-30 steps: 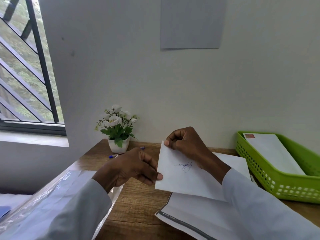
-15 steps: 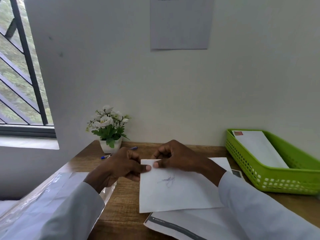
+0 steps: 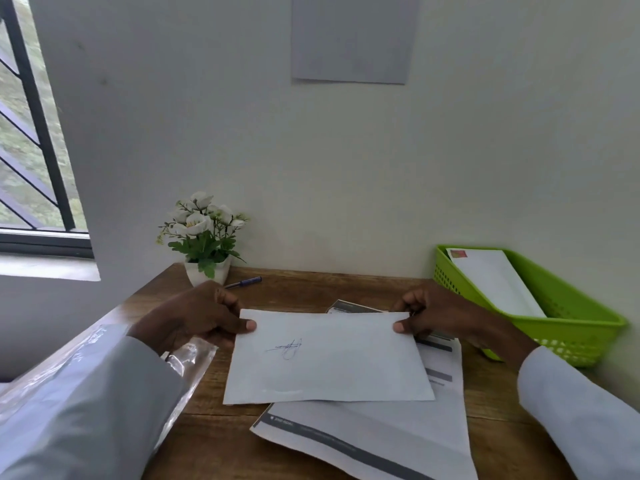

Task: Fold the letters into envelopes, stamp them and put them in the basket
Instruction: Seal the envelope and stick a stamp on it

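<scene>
A person sits at a wooden desk (image 3: 311,292) and holds a white sheet of paper, the letter (image 3: 329,358), by its two far corners. The left hand (image 3: 194,317) pinches the far left corner, with the thumb on top of the paper. The right hand (image 3: 440,315) pinches the far right corner the same way. Both hands are closed tight on the letter. The letter has a small blue scribble (image 3: 287,348) on it, a bit left of the middle. It lies over a stack of white papers with dark grey stripes (image 3: 381,434), and its near edge rests on them. A green basket (image 3: 571,327) stands at the right side of the desk, just beside the right hand. One white envelope with a red stamp (image 3: 495,282) already leans inside it. A clear plastic bag (image 3: 187,365) lies under the left arm. A small white pot with white flowers (image 3: 202,237) stands at the back of the desk by the wall, and a blue pen (image 3: 244,283) lies right next to it. A grey sheet (image 3: 353,36) hangs on the wall above.
</scene>
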Tool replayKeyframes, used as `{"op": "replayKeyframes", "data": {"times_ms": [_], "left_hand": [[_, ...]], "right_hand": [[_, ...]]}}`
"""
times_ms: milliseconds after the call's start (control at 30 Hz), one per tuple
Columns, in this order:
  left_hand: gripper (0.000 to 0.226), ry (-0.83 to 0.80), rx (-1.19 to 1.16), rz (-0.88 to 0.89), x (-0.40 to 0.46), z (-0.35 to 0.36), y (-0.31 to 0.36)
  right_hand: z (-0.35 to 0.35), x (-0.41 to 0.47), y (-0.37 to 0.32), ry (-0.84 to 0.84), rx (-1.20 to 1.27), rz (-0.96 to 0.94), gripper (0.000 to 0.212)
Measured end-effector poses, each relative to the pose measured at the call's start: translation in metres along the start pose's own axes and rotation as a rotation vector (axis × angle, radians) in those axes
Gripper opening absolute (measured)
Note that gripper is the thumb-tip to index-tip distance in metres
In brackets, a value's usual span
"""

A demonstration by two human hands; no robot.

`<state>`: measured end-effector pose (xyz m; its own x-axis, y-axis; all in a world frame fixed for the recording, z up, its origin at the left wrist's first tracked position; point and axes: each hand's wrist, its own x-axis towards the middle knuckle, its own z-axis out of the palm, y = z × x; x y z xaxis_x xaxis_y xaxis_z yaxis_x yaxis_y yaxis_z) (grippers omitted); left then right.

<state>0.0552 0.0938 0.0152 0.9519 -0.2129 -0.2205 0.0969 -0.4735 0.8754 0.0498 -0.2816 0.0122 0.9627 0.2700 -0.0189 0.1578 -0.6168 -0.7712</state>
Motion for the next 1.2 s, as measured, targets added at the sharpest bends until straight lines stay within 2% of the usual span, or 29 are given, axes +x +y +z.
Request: {"op": "replayKeyframes", "data": {"times_ms": [100,267,367,467,567,667,800,967,1100,1200], "left_hand": [[0.013,0.053,0.163,-0.006,0.005,0.007,-0.002],[0.036,0.171,0.603,0.096,0.016,0.027,-0.007],[0.042,0.23,0.697,0.179,0.015,0.041,-0.004],[0.034,0.203,0.784,0.257,0.018,0.053,-0.001],[0.022,0.083,0.765,0.268,0.02,0.062,0.0],[0.023,0.057,0.698,0.265,0.019,0.058,-0.001],[0.007,0.053,0.424,0.255,0.018,0.036,0.004],[0.008,0.271,0.285,0.3,0.016,-0.013,0.011],[0.011,0.553,0.379,0.37,0.023,-0.029,-0.007],[0.01,0.58,0.455,0.34,0.026,-0.022,-0.03]], "right_hand": [[0.011,0.001,0.014,0.076,-0.008,0.011,0.022],[0.025,0.006,0.024,0.141,-0.161,-0.092,0.025],[0.027,0.007,0.025,0.21,-0.32,-0.171,0.029],[0.03,0.007,0.028,0.238,-0.436,-0.204,0.031],[0.033,0.005,0.03,0.199,-0.525,-0.191,0.015],[0.031,0.007,0.021,0.167,-0.55,-0.171,0.013],[0.027,0.017,-0.013,0.175,-0.57,-0.204,0.009],[0.039,0.048,-0.077,0.093,-0.591,-0.315,0.011],[0.074,0.082,-0.107,0.083,-0.563,-0.41,0.014],[0.109,0.107,-0.111,0.12,-0.457,-0.432,0.009]]}}
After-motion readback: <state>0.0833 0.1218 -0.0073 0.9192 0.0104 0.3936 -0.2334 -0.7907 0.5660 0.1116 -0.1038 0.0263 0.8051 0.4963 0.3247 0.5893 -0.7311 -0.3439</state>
